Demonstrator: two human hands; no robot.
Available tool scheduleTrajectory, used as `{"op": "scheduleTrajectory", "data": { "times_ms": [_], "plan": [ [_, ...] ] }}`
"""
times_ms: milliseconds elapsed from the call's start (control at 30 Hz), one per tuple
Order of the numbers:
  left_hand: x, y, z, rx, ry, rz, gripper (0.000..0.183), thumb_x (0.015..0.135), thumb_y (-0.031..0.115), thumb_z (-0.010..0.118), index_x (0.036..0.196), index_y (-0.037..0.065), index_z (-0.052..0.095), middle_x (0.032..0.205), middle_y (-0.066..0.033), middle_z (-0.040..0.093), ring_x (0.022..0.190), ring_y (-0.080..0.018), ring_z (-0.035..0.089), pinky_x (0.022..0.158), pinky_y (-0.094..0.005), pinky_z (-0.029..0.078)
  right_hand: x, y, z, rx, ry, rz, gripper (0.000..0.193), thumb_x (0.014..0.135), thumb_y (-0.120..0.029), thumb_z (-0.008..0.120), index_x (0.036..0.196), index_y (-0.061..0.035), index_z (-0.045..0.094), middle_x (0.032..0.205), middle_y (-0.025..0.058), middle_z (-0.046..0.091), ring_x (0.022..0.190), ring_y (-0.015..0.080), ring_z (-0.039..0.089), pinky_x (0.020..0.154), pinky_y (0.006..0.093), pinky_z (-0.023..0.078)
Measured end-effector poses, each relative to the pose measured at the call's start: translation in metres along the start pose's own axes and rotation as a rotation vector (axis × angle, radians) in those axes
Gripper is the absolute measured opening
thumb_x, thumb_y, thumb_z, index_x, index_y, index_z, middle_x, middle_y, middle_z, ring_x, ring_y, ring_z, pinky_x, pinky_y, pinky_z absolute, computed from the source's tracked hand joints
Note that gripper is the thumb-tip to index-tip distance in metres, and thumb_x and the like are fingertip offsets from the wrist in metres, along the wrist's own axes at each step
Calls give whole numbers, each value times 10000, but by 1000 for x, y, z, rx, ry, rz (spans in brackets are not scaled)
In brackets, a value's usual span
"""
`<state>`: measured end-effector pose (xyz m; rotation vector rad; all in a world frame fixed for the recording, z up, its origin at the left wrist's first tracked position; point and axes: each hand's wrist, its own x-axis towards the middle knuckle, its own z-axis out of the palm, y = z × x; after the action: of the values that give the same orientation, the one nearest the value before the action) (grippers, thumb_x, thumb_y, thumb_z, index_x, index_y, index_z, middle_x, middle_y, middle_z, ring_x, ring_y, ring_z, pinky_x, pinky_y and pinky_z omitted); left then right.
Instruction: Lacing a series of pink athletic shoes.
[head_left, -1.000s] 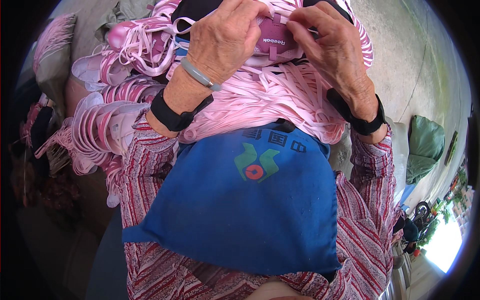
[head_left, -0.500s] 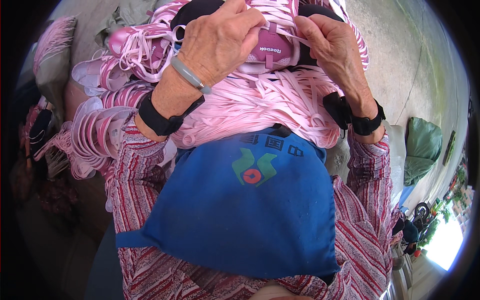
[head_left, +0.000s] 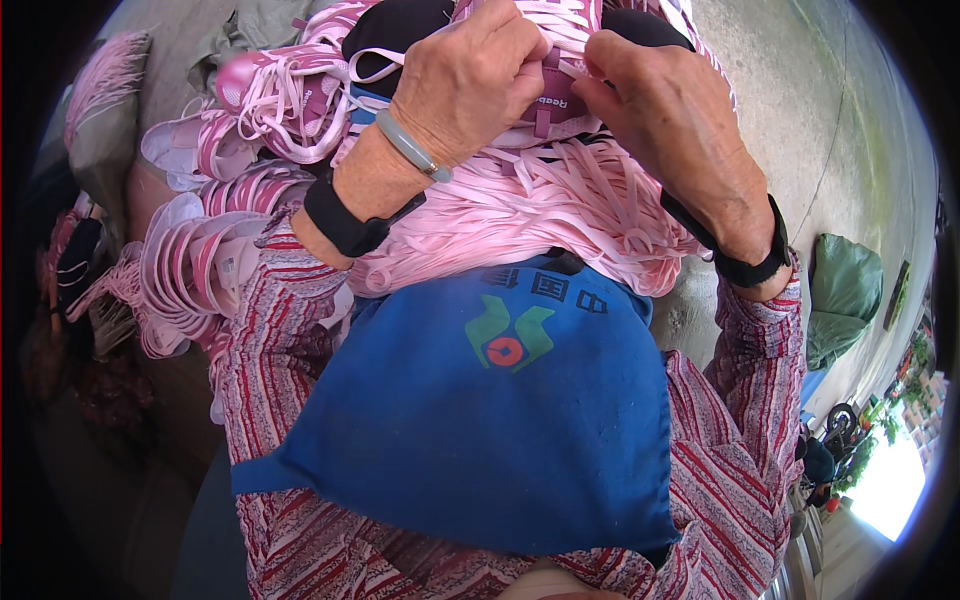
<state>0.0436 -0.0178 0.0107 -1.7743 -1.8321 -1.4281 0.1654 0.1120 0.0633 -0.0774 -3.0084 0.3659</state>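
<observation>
My left hand (head_left: 468, 84) is closed in a pinch on a pale pink shoelace at the top of the view. Opposite it, my right hand (head_left: 683, 118) bends down with thumb and fingers pinching the lace close to the eyelets; the fingertips are partly hidden. Between the hands lies a pink and maroon shoe upper (head_left: 548, 112), its tongue facing up and laces crossing its front. Below both hands, a thick heap of loose pink shoelaces (head_left: 520, 205) rests on my lap, at the top edge of my blue apron (head_left: 480, 430).
To the left, a laced pink upper (head_left: 300, 100) lies beside stacked uppers (head_left: 200, 255). A grey-green bundle (head_left: 105, 150) with pink laces on top stands farther left. A green cover (head_left: 845, 290) lies on the concrete floor (head_left: 790, 130) at right.
My left hand has shifted slightly right and down. My right hand has turned over, its back now up and its fingers closer to the upper's eyelets. A lace loop now shows left of my left hand.
</observation>
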Motion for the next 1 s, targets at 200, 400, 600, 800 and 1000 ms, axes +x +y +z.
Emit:
{"op": "scheduleTrajectory", "data": {
  "times_ms": [200,400,600,800,1000],
  "plan": [
    [-6,1,-7,75,-188,-80,166,692,-20,618,839,32,561,738,-120,482,642,-297,566,538,-364,463,6,11,-2,-272,-20,-274,169,795,-95,530,963,-94,548,739,60,577,665,247,619,536,358,490],
    [-10,1,-14,127,-208,-30,238,706,-24,617,936,40,604,722,-109,476,633,-267,570,529,-348,461,-5,59,7,-318,42,-551,256,781,-145,588,1035,-112,584,865,33,553,704,188,611,579,301,495],
    [-28,-9,-40,-54,-138,-267,259,903,39,545,1154,78,597,802,-40,592,574,-93,503,520,-199,425,-33,66,29,-246,202,-345,277,785,-119,602,1060,-144,577,975,10,509,707,171,604,592,295,494],
    [-53,-20,-156,-151,148,-860,213,923,149,581,1066,-7,603,884,-22,661,565,-15,438,494,-163,362,-35,61,23,-206,188,-301,247,766,-86,626,1003,-136,578,895,18,502,674,185,599,541,301,483],
    [-97,-24,-264,227,495,-999,270,953,180,542,1145,0,602,798,25,624,505,25,310,450,-142,232,-42,68,16,-117,192,33,187,883,-219,628,1007,-82,601,833,64,599,622,229,615,527,303,486]
  ]
}}
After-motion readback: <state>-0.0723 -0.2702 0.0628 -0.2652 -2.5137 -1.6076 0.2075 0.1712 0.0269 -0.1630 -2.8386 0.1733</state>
